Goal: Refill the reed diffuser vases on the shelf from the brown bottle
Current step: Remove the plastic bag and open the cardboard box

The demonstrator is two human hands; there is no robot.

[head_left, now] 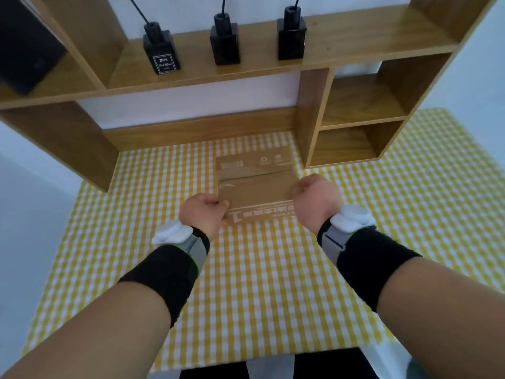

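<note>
Left hand [205,212], right hand [314,198] — fingers curled, clamped on opposite edges of flat brown cardboard box [257,187] on yellow-checked counter [273,269]. Brown bottle unseen, presumably boxed — box to be opened next. Three black square reed vases [224,42] ranged on wooden shelf [355,42].

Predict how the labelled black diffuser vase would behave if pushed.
The labelled vase has a flat-sided square body, so it likely slides rather than rolls. Its tall neck and reed suggest a high push could tip it. Its glossy look hints at glass: probably fragile.
</note>
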